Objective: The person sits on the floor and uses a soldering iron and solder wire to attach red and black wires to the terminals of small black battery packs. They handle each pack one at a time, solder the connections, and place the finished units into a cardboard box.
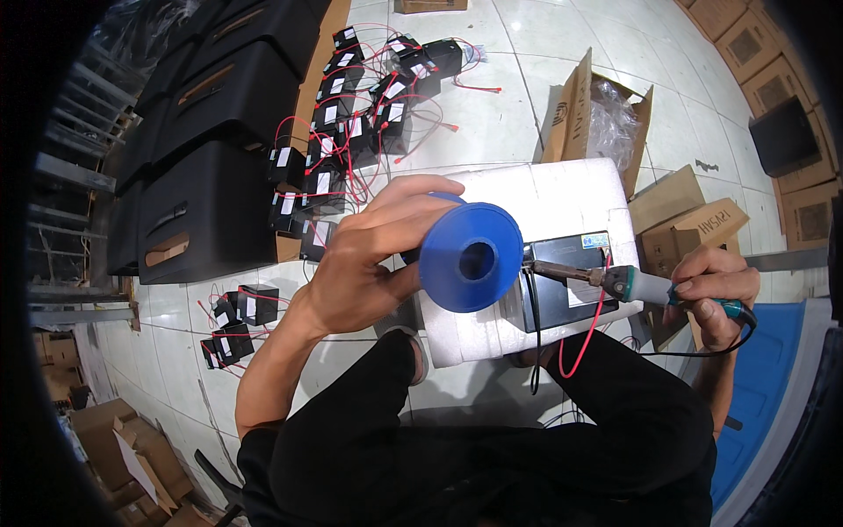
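Observation:
My left hand point(364, 250) is closed around a blue spool point(446, 268), its round flange turned up toward me and a dark hole in its middle. In my right hand point(716, 285) is a soldering iron point(645, 288) with a pale and green handle. Its metal tip points left, at the edge of a black battery point(558, 255) by the spool. A black wire point(536, 351) and a red wire point(587, 344) hang from the battery, which rests on a white foam block point(571, 189) in front of my knees. The spool hides the exact spot at the tip.
Several black batteries point(323, 183) with red wires stand on the tiled floor, with a smaller group point(233, 342) at left. Large black cases point(206, 206) are stacked at far left. Cardboard boxes point(702, 224) lie at right, one open box point(571, 114) holding clear plastic.

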A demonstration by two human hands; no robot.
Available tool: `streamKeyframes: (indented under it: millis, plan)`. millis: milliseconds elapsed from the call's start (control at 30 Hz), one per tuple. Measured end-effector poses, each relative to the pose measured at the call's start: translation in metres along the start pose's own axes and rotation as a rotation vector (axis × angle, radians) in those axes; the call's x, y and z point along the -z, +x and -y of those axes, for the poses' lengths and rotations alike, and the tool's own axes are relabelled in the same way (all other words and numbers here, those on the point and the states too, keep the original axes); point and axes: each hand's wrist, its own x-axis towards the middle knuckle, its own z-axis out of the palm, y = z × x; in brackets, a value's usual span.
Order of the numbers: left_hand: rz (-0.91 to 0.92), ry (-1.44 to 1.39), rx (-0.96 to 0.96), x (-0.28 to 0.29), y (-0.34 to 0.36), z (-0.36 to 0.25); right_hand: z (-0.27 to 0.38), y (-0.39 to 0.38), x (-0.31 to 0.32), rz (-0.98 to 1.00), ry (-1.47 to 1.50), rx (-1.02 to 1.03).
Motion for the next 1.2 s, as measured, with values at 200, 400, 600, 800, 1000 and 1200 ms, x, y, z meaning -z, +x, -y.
streamKeyframes:
  millis: [200, 400, 600, 800, 1000, 1200]
  plan:
    - [0.011, -0.002, -0.023, 0.001, 0.0, 0.0, 0.001, 0.002, 0.006, 0.035, -0.026, -0.012]
    - [0.01, -0.001, -0.009, -0.001, 0.0, -0.001, 0.0, 0.004, 0.009, 0.088, -0.064, 0.038]
    - [-0.027, -0.024, -0.032, -0.002, -0.001, 0.0, 0.0, 0.004, 0.01, 0.096, -0.052, 0.018]
    - [-0.028, -0.036, -0.04, -0.002, -0.001, 0.001, -0.001, 0.004, 0.012, 0.116, -0.055, 0.007]
    - [-0.03, -0.035, -0.024, -0.003, -0.001, 0.001, -0.001, 0.003, 0.011, 0.102, -0.043, 0.013]
    - [-0.024, -0.012, -0.024, -0.004, -0.002, 0.002, 0.0, 0.005, 0.013, 0.137, -0.046, 0.032]
